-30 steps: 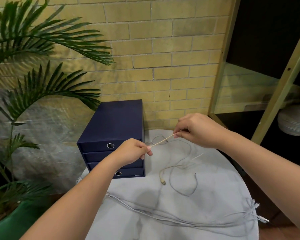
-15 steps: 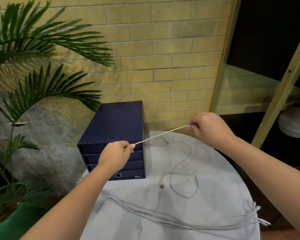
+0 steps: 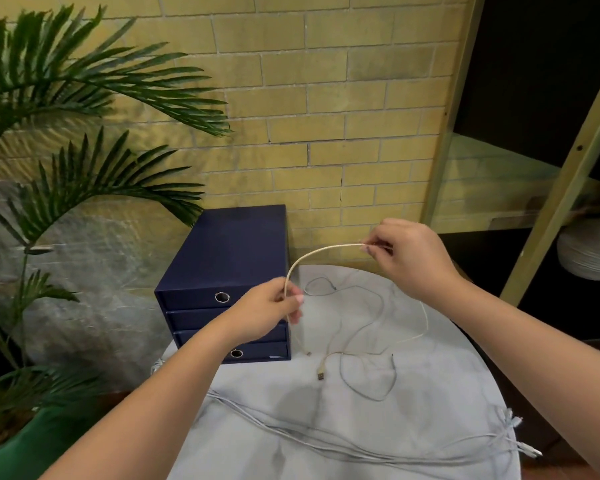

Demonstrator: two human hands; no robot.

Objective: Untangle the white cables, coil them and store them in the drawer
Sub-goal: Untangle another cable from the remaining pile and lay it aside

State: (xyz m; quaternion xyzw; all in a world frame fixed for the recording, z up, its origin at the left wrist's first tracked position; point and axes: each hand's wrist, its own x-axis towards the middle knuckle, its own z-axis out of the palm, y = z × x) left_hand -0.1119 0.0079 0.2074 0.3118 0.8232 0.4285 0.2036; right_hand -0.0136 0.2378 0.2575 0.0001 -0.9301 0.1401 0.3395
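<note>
At the centre of the frame the left hand (image 3: 274, 308) pinches a cream cable (image 3: 314, 253) between thumb and fingertips, the other fingers curled in. The right hand (image 3: 407, 259), higher and to the right, pinches the same cable between thumb and forefinger. Between the two hands the cable rises in a loose arch above the table (image 3: 413, 393). Below the left hand a short end hangs down, with a small plug (image 3: 307, 353) at its tip just above the tabletop.

More cream cable lies on the table right of centre and leads to a flat plug (image 3: 321, 375) in the middle. A thin grey-white cable (image 3: 368, 388) loops around it. Across the lower part of the frame a bundle of white cables (image 3: 361, 446) lies stretched from left to right, its plugs at the table's right edge.

A dark blue drawer box (image 3: 222, 261) stands at the back left of the table, touching the brick wall (image 3: 326, 98); all its drawers are closed. A palm plant (image 3: 66, 98) fills the left side. A shelf frame (image 3: 568, 174) and a white ribbed vase (image 3: 593, 251) sit at the right.
</note>
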